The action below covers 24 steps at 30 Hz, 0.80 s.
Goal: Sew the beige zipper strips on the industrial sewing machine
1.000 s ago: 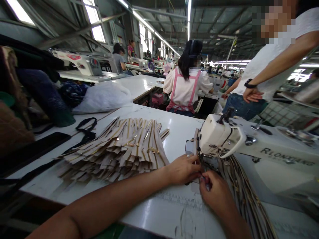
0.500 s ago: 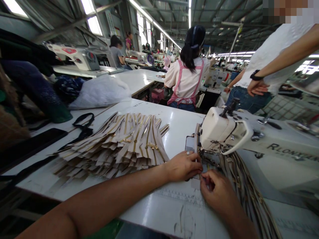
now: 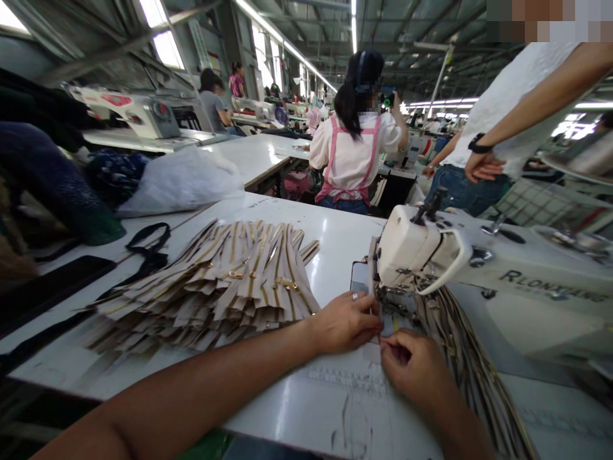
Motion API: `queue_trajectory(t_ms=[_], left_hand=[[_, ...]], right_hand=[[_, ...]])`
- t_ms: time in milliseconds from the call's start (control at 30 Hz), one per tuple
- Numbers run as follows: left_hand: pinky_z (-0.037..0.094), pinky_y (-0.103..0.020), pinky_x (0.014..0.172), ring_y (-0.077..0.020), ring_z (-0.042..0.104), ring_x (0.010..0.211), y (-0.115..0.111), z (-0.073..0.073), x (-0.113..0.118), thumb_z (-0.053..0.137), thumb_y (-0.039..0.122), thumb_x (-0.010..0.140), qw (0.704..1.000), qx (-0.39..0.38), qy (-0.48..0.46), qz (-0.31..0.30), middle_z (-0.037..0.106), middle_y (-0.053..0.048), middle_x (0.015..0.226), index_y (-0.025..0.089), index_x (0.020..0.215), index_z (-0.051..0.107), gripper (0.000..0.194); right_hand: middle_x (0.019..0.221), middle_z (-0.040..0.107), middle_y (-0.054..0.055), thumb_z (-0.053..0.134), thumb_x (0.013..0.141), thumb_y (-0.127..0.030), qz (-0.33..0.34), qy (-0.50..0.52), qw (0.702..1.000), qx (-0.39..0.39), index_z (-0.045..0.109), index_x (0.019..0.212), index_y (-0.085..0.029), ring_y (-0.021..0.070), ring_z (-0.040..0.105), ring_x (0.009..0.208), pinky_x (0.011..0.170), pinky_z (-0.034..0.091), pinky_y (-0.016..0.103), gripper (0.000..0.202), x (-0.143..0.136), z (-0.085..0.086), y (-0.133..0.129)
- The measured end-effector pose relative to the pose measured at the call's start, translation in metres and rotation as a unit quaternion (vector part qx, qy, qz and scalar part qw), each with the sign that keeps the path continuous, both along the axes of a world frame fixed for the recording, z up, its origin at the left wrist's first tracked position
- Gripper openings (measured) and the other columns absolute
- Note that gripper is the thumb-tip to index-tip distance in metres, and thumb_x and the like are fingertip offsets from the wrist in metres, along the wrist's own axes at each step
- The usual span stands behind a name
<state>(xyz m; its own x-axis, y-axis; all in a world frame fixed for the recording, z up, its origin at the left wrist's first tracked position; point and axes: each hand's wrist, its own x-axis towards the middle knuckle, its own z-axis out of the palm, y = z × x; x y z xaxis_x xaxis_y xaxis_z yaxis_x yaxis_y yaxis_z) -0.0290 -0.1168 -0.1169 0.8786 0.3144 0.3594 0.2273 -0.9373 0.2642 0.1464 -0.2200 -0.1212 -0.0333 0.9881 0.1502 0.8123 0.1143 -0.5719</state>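
Observation:
My left hand (image 3: 348, 322), wearing a ring, is closed with its fingertips pressed on a narrow beige zipper tape (image 3: 372, 255) beside the sewing machine's needle area. Thumb and forefinger of my right hand (image 3: 419, 367) pinch the near end of that tape, just below the left fingertips; the exact grip is partly hidden. The white sewing machine (image 3: 412, 246) stands directly beyond both hands. Beige zippers with gold teeth (image 3: 261, 275) lie fanned in a thick pile left of my hands. More zippers (image 3: 472, 370) hang in a bundle to the right of my right hand.
A phone (image 3: 359, 276) lies behind my left hand. Black straps (image 3: 148, 249) and a white plastic bag (image 3: 184, 182) lie at the left of the white table (image 3: 287, 409). A co-worker in a pink apron (image 3: 354, 144) is ahead; another person (image 3: 522, 121) stands behind the machine.
The view has shifted slightly, so things sit a little further left. Both hands keep their place at the zipper tape. The co-worker ahead has raised an arm holding something dark and green.

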Motion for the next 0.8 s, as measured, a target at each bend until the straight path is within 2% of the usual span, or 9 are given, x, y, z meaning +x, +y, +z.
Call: queue_trajectory(t_ms=[233, 433, 633, 800], left_hand=[[0.047, -0.033, 0.084, -0.0197, 0.057, 0.093, -0.002, 0.001, 0.000, 0.050, 0.028, 0.095, 1.000, 0.016, 0.013, 0.009, 0.063, -0.006, 0.102, 0.019, 0.107, 0.068, 0.023], [0.047, -0.034, 0.084, -0.0212, 0.058, 0.094, -0.004, -0.001, 0.001, 0.044, 0.026, 0.098, 0.999, 0.028, 0.028, 0.028, 0.066, -0.007, 0.097, 0.016, 0.109, 0.066, 0.026], [0.046, -0.037, 0.090, -0.0236, 0.055, 0.101, -0.007, 0.003, 0.001, 0.046, 0.028, 0.096, 0.997, 0.010, 0.038, 0.071, 0.064, -0.009, 0.104, 0.014, 0.112, 0.063, 0.028], [0.045, -0.039, 0.096, -0.0258, 0.052, 0.108, -0.007, 0.005, 0.002, 0.050, 0.033, 0.093, 0.994, -0.011, 0.040, 0.104, 0.061, -0.010, 0.115, 0.013, 0.118, 0.060, 0.033]], right_hand=[[0.066, 0.061, 0.000, 0.051, 0.083, -0.026, -0.024, -0.026, 0.999, 0.006, 0.067, 0.071, -0.020, 0.0146, 0.057, 0.062, 0.060, 0.038, 0.026, 0.021, 0.000, -0.003, 0.002], [0.082, 0.067, 0.003, 0.050, 0.084, -0.024, -0.061, -0.052, 0.996, 0.032, 0.072, 0.088, -0.020, 0.0175, 0.064, 0.076, 0.072, 0.046, 0.027, 0.023, -0.002, -0.008, 0.006], [0.101, 0.072, 0.007, 0.047, 0.084, -0.021, -0.093, -0.097, 0.991, 0.023, 0.071, 0.107, -0.020, 0.0217, 0.068, 0.089, 0.076, 0.050, 0.030, 0.033, -0.008, -0.004, 0.012], [0.098, 0.075, 0.008, 0.048, 0.085, -0.021, -0.096, -0.126, 0.987, -0.003, 0.068, 0.118, -0.020, 0.0232, 0.071, 0.084, 0.074, 0.053, 0.032, 0.038, -0.010, 0.000, 0.020]])
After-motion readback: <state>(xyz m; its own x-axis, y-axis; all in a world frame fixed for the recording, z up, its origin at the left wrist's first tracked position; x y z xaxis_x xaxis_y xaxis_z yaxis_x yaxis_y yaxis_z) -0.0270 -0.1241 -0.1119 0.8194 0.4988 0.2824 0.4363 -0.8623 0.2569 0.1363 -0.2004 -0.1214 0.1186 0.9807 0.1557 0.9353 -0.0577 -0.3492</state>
